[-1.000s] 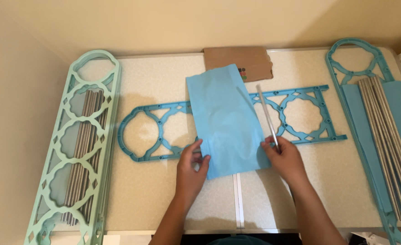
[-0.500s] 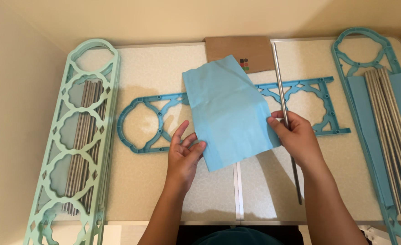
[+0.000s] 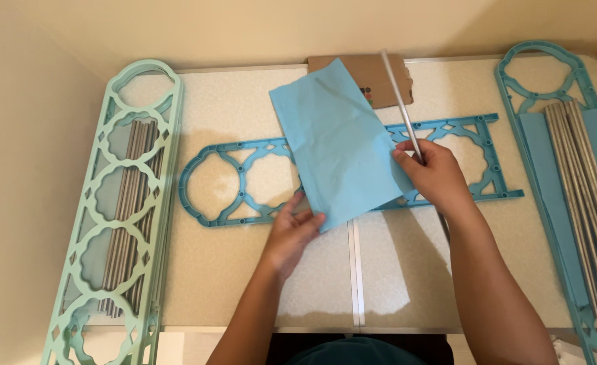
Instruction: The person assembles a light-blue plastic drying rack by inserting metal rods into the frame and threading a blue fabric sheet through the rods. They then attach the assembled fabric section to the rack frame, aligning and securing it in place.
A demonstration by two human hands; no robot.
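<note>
Two hands hold one light blue sheet (image 3: 339, 152) up over the middle of the table (image 3: 244, 284).

Its near corner rests against the fingers of the left hand (image 3: 295, 230), which lies open and flat beneath it, palm up; the right hand (image 3: 432, 172) is closed on the sheet's right edge and on a thin metal rod (image 3: 398, 101) that slants away toward the cardboard piece (image 3: 386, 74) by the wall. Under the sheet a blue plastic lattice panel (image 3: 231, 189) lies crosswise, both ends showing. Bare tabletop runs from the hands to the near edge, split by a seam. Well to the left lies a mint green lattice panel (image 3: 119, 203) over grey rods; at the right edge another blue panel (image 3: 548, 74), more rods (image 3: 582, 196) and blue sheets crowd that side.
</note>
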